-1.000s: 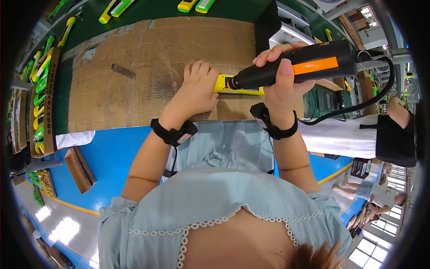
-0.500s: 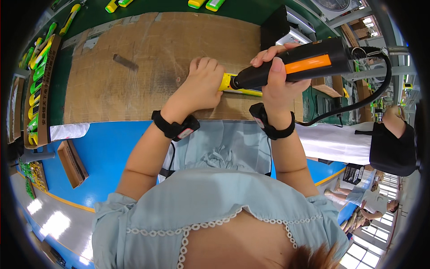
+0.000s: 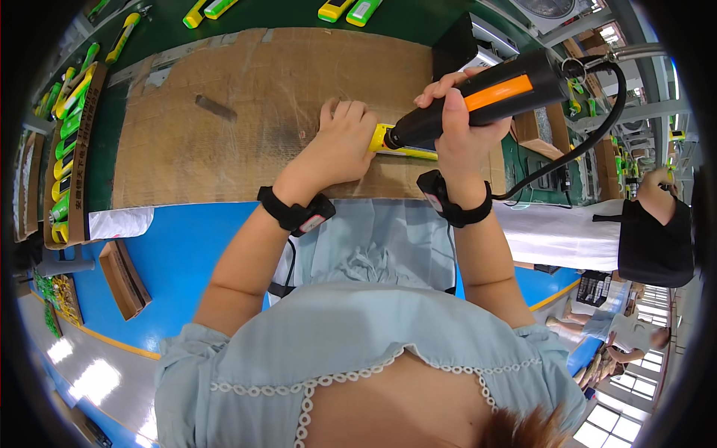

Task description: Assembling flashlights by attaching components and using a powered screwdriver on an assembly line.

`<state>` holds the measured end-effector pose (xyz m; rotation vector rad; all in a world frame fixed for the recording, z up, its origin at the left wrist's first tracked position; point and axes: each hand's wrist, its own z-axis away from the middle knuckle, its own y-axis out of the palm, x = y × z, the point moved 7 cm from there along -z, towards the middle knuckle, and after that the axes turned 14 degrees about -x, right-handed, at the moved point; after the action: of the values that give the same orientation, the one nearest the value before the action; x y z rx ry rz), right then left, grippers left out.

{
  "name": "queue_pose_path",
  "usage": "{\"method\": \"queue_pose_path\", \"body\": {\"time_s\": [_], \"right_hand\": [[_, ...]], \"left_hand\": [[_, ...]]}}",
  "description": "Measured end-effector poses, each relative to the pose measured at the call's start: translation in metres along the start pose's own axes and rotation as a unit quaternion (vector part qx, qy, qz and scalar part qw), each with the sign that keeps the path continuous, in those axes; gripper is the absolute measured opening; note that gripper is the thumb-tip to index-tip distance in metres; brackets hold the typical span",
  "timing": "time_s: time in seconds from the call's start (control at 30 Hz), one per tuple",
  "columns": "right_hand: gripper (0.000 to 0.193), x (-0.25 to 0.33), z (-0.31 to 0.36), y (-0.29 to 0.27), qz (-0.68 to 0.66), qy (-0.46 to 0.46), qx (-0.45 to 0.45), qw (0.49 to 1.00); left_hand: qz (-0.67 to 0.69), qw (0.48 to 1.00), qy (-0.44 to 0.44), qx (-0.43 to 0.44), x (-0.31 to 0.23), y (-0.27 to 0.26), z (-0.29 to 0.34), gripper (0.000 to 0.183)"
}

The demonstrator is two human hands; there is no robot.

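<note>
Screwdriver (image 3: 499, 94) fills my right hand (image 3: 464, 142), its tip at the yellow device (image 3: 380, 140); from afar I see my left hand (image 3: 340, 143) holding that device's left end, near right on the cardboard (image 3: 216, 160).

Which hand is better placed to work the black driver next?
Probably the right hand: it grips the black driver, tip at the yellow device; the left hand holds the device's left end.

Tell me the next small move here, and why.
Probably press the device firmly against the cardboard with the left hand: that hand is at its end, and the driver in the right hand has its tip at the device, where a slip seems possible.
</note>
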<state>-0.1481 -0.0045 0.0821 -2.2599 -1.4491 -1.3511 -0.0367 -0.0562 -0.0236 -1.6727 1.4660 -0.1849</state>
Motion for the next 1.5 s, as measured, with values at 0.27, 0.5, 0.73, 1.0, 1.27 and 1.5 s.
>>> {"method": "queue_pose_path", "body": {"time_s": [0.27, 0.5, 0.73, 1.0, 1.27, 1.5], "right_hand": [[0.032, 0.038, -0.022, -0.004, -0.064, -0.047, -0.037, 0.996], [0.034, 0.011, -0.015, -0.005, -0.020, -0.025, -0.029, 0.999], [0.034, -0.007, -0.017, 0.002, -0.007, -0.005, -0.026, 1.000], [0.028, -0.025, -0.029, 0.017, 0.046, 0.003, 0.025, 0.999], [0.033, 0.021, -0.032, -0.007, -0.113, -0.025, 0.001, 0.993], [0.042, 0.102, -0.045, -0.075, -0.069, -0.023, -0.048, 0.996]], "left_hand": [[-0.085, 0.995, 0.018, -0.052, -0.019, -0.006, 0.012, 0.047], [-0.060, 0.997, -0.005, -0.056, -0.017, -0.008, 0.010, 0.049], [-0.045, 0.999, -0.009, -0.024, -0.007, -0.003, 0.005, 0.049], [-0.006, 0.999, -0.016, 0.037, 0.002, 0.003, -0.001, 0.058], [-0.069, 0.997, 0.001, 0.021, -0.019, -0.007, 0.008, 0.050], [-0.005, 0.999, -0.034, -0.021, -0.041, -0.010, 0.024, 0.040]]}}
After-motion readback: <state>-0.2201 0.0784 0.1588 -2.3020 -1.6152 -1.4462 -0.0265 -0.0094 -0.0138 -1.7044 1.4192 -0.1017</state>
